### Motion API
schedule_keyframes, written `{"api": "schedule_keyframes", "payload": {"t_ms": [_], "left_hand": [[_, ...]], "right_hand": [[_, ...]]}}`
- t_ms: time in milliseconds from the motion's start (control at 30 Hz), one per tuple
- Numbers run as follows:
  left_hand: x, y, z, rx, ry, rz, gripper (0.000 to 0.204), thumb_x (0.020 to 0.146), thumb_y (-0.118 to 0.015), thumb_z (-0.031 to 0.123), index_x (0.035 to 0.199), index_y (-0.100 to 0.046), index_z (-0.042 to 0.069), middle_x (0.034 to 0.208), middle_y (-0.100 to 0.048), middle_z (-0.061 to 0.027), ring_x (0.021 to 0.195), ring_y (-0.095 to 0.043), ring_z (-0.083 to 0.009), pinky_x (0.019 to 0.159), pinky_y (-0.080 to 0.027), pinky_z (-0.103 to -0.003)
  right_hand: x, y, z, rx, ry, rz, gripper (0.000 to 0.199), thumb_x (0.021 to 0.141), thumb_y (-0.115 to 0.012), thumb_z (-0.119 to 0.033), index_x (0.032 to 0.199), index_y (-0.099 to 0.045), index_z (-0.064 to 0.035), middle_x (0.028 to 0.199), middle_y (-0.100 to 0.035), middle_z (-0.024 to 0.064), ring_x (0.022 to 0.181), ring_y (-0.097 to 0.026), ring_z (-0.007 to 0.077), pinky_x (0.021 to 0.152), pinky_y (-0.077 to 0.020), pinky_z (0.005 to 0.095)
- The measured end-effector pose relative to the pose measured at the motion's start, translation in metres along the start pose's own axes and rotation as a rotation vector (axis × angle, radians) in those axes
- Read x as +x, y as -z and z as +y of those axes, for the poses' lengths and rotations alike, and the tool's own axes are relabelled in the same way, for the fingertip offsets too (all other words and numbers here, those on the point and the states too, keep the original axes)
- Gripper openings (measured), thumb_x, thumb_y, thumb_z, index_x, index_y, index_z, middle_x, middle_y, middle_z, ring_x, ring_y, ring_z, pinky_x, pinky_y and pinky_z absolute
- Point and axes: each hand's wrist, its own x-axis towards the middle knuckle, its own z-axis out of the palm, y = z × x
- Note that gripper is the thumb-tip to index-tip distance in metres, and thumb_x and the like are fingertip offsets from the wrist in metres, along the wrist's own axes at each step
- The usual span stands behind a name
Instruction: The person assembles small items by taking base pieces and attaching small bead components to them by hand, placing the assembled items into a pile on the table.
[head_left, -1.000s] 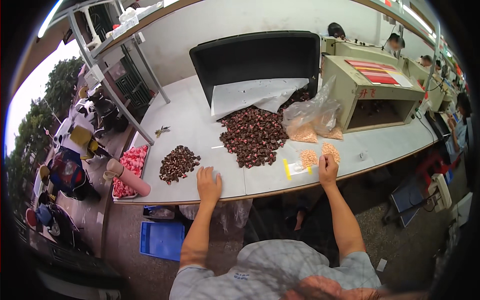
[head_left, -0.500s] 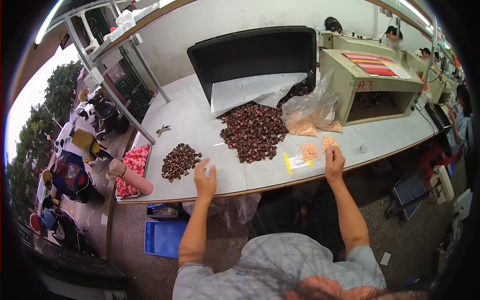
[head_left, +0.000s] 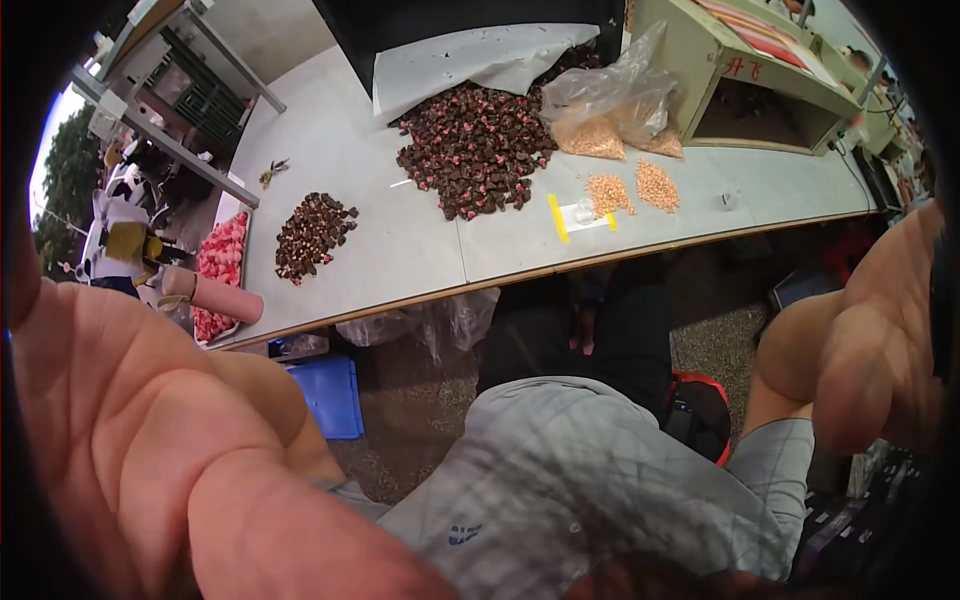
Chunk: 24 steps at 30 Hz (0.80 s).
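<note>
Your left hand [head_left: 150, 440] fills the lower left, right up against the camera, palm open and empty. Your right hand [head_left: 860, 340] looms blurred at the right edge; you can't tell whether it's open or closed. Beyond your grey shirt [head_left: 590, 480], well apart from both hands, the grey table [head_left: 400, 250] carries a small dark pile [head_left: 312, 232], a larger dark heap [head_left: 478, 150] and two tan mounds [head_left: 633, 188].

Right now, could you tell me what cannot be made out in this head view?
- Left hand: too close, cut by the lower-left edge; its grip is unclear.
- Right hand: blurred, cut by the right rim.
- Small clear item on the table beside the yellow strip: too small to identify.
</note>
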Motion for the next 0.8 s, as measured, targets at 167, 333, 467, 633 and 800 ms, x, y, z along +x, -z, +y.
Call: {"api": "schedule_keyframes", "payload": {"t_ms": [167, 333, 467, 633, 800], "left_hand": [[-0.005, 0.010, 0.007, -0.010, -0.004, 0.023, 0.060, 0.090, -0.070, 0.029, 0.135, -0.049, -0.004, 0.135, -0.053, -0.0162, 0.120, -0.055, -0.0298, 0.095, -0.051, -0.042], [-0.006, 0.022, 0.011, -0.008, -0.023, 0.027, 0.059, 0.090, -0.069, 0.029, 0.135, -0.049, -0.004, 0.135, -0.053, -0.0157, 0.119, -0.055, -0.0294, 0.094, -0.050, -0.042], [-0.009, 0.020, 0.010, 0.006, -0.015, 0.027, 0.058, 0.091, -0.068, 0.029, 0.134, -0.050, -0.003, 0.134, -0.053, -0.0154, 0.119, -0.055, -0.0291, 0.094, -0.050, -0.042], [-0.003, 0.027, 0.013, -0.010, -0.003, 0.016, 0.056, 0.091, -0.067, 0.029, 0.134, -0.050, -0.003, 0.133, -0.053, -0.0149, 0.118, -0.054, -0.0287, 0.094, -0.049, -0.042], [-0.003, 0.018, 0.011, 0.003, -0.034, 0.047, 0.055, 0.092, -0.066, 0.029, 0.133, -0.051, -0.003, 0.133, -0.054, -0.0145, 0.118, -0.054, -0.0284, 0.094, -0.049, -0.041]], "right_hand": [[0.002, 0.001, -0.006, 0.010, 0.011, 0.016, 0.085, 0.085, -0.058, -0.069, 0.124, -0.054, 0.0068, 0.120, -0.059, 0.0245, 0.100, -0.059, 0.0314, 0.081, -0.0480, 0.0370], [-0.001, -0.006, -0.013, 0.028, 0.015, 0.056, 0.085, 0.086, -0.056, -0.069, 0.125, -0.054, 0.0064, 0.121, -0.059, 0.0245, 0.100, -0.059, 0.0316, 0.081, -0.0478, 0.0375], [-0.007, -0.013, -0.005, 0.062, 0.008, 0.071, 0.084, 0.086, -0.056, -0.068, 0.125, -0.054, 0.0060, 0.121, -0.058, 0.0245, 0.101, -0.059, 0.0318, 0.082, -0.0477, 0.0379], [-0.003, -0.013, -0.010, 0.075, -0.019, 0.087, 0.083, 0.087, -0.055, -0.068, 0.126, -0.054, 0.0056, 0.122, -0.058, 0.0245, 0.101, -0.059, 0.0319, 0.082, -0.0476, 0.0384], [-0.003, -0.019, 0.006, 0.099, 0.015, 0.126, 0.082, 0.088, -0.053, -0.068, 0.126, -0.053, 0.0052, 0.122, -0.058, 0.0245, 0.101, -0.059, 0.0321, 0.083, -0.0474, 0.0389]]}}
